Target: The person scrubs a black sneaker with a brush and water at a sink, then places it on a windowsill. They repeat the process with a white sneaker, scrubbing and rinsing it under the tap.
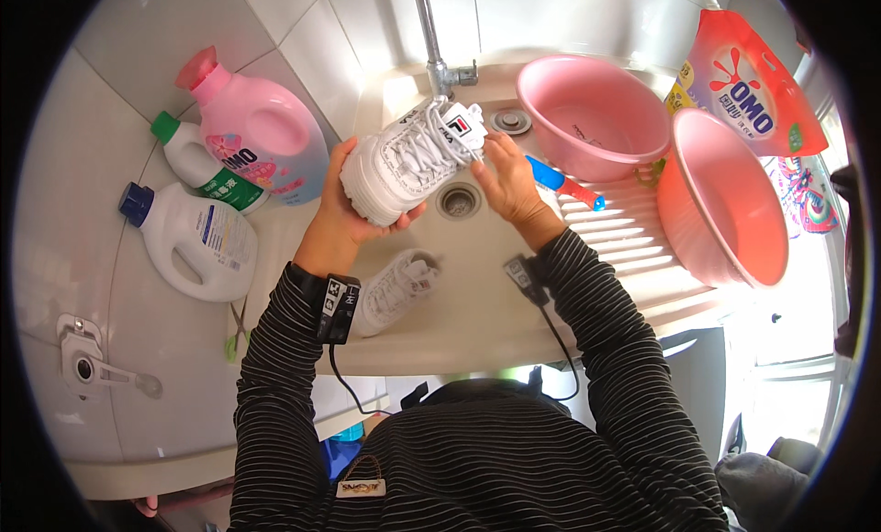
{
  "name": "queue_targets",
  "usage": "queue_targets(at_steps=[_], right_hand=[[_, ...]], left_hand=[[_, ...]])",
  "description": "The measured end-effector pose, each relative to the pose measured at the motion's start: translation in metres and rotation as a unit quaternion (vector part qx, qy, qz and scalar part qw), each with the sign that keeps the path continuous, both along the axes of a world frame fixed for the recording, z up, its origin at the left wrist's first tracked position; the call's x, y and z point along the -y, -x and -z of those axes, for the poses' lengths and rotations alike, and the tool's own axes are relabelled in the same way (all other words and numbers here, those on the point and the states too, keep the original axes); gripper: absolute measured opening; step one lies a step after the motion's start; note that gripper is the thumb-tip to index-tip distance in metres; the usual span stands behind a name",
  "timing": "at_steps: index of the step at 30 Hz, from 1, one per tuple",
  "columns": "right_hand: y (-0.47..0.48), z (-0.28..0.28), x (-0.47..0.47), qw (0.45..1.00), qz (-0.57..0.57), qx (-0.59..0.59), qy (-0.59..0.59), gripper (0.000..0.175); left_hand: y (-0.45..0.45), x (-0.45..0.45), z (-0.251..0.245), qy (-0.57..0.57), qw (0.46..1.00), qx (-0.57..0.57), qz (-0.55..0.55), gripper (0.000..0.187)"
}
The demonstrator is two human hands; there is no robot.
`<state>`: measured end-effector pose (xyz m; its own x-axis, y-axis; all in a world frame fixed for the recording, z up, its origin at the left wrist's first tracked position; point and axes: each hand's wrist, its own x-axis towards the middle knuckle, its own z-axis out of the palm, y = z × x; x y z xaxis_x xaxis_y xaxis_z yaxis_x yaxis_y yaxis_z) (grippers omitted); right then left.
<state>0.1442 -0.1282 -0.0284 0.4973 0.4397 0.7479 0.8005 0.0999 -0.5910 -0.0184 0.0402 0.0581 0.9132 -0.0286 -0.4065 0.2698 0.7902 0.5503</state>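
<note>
A white Fila sneaker [406,160] is held above the laundry sink, its sole and toe resting in my left hand [354,194]. Its tongue and collar point up and to the right. My right hand [509,181] is at the tongue end beside the white laces, thumb and fingers apart; whether it pinches a lace is unclear. Below, a second white sneaker [396,294] lies in the sink basin [475,305], near the left forearm. Close to my right hand, a blue-and-red handle [566,183] lies on the ridged washboard [619,222]; its other end is partly hidden.
At left stand a pink OMO bottle [265,129], a green-capped bottle [196,157], a white blue-capped jug [196,246] and green-handled scissors [238,332]. A faucet [437,57] rises behind the drain [459,201]. Two pink basins [592,119] and a red detergent pouch [764,84] occupy the right.
</note>
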Motion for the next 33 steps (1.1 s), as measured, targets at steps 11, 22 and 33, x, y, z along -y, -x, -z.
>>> queue_targets(at_steps=[11, 22, 33], right_hand=[[0.014, -0.029, -0.012, 0.959, 0.046, -0.28, -0.022, 0.044], [0.011, 0.016, -0.034, 0.718, -0.177, -0.653, -0.165, 0.05], [0.012, 0.049, -0.038, 0.656, -0.225, -0.698, -0.178, 0.056]], left_hand=[[0.009, 0.001, 0.011, -0.012, 0.999, 0.033, 0.041, 0.099], [-0.024, 0.038, 0.073, -0.491, 0.844, 0.089, -0.196, 0.06], [-0.031, 0.043, 0.081, -0.624, 0.767, 0.006, -0.148, 0.079]])
